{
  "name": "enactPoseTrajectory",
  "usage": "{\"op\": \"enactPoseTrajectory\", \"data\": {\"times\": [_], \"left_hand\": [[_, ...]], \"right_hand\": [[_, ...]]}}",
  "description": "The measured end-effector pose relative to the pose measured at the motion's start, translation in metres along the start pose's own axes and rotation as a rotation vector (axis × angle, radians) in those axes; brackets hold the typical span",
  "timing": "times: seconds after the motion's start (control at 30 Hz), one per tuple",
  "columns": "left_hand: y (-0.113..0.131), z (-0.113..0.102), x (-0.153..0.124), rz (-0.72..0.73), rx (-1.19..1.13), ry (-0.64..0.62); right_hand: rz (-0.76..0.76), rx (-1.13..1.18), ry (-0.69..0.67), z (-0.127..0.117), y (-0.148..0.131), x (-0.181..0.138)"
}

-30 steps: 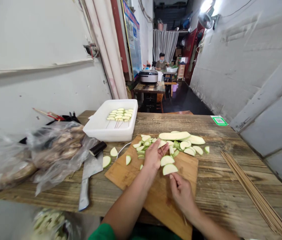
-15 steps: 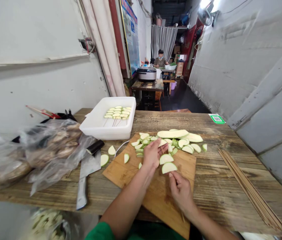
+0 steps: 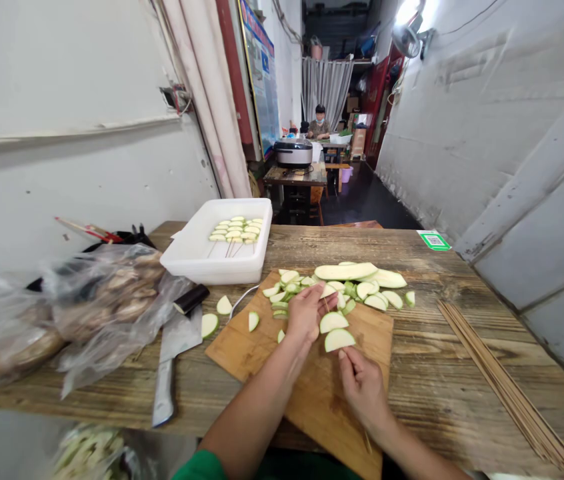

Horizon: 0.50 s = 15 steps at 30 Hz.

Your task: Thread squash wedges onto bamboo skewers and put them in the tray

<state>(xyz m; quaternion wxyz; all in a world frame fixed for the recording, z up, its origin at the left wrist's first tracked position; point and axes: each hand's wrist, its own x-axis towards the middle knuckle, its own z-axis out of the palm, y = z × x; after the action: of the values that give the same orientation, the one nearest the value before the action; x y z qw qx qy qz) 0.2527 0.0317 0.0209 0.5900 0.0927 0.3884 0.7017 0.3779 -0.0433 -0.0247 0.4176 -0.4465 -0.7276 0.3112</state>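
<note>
My left hand (image 3: 307, 311) rests on the wooden cutting board (image 3: 255, 347) with its fingers pinched on a pale green vegetable slice (image 3: 327, 291). My right hand (image 3: 362, 387) is closed on a thin bamboo skewer whose end sticks out below the wrist. Two slices (image 3: 338, 339) are threaded on that skewer between my hands. A pile of more cut slices (image 3: 357, 283) lies at the board's far end.
A white tray (image 3: 197, 257) with finished skewers stands at the back left. A cleaver (image 3: 175, 353) lies left of the board beside plastic bags (image 3: 102, 300). Loose bamboo skewers (image 3: 497, 380) lie at the right. A person sits far back in the corridor.
Both hands stay in nearly the same place on the board. Only the camera has shifted slightly.
</note>
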Motion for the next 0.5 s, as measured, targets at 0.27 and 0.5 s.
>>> {"op": "enactPoseTrajectory", "data": {"times": [0.27, 0.5], "left_hand": [[-0.0004, 0.0003, -0.0013, -0.026, -0.004, -0.020], [-0.0005, -0.0010, -0.0008, -0.019, -0.005, -0.028]], "right_hand": [[0.030, 0.013, -0.011, 0.0007, 0.0014, -0.0006], [0.061, 0.022, -0.029, 0.0002, 0.0024, -0.0012]]}}
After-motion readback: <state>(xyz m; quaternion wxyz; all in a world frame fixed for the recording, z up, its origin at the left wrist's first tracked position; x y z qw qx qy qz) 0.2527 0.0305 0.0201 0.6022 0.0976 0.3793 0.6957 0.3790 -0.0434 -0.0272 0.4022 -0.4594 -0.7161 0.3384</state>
